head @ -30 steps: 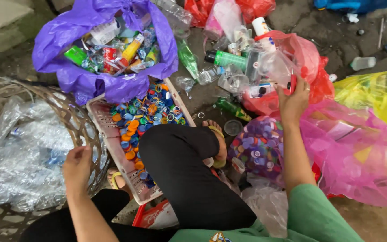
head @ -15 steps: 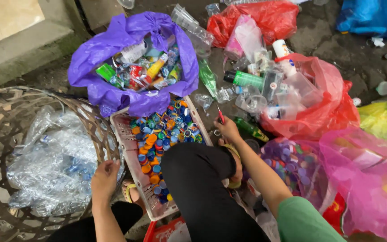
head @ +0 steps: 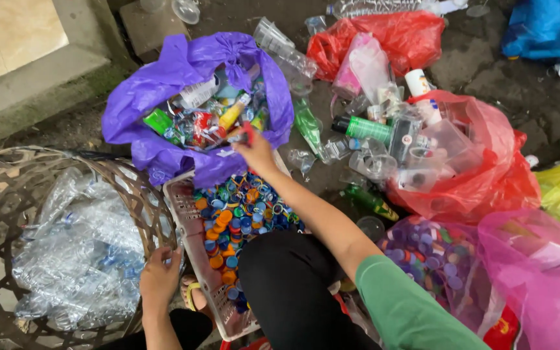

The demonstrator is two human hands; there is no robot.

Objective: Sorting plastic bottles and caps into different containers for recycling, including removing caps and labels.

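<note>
At the far left a woven basket [head: 8,194] holds a heap of crushed clear plastic bottles [head: 79,253], and the left hand [head: 160,279] rests at its near right rim, fingers curled loosely against the weave; whether it actually grips the rim cannot be told. Just right of that hand sits a pale plastic crate [head: 192,249] filled with coloured bottle caps [head: 241,217], running from near to far beside the person's dark-trousered knee [head: 293,285]. Beyond the crate's far end lies an open purple bag [head: 163,84] of mixed wrappers and small bottles. The right hand [head: 254,150] is stretched out over the gap between crate and bag, fingertips pinched on a small red cap [head: 247,131], which sits at the bag's near lip, directly above the hand and far from the left one. Further right a red bag [head: 487,168] holds clear containers, and a pink bag [head: 539,272] lies nearest right.
</note>
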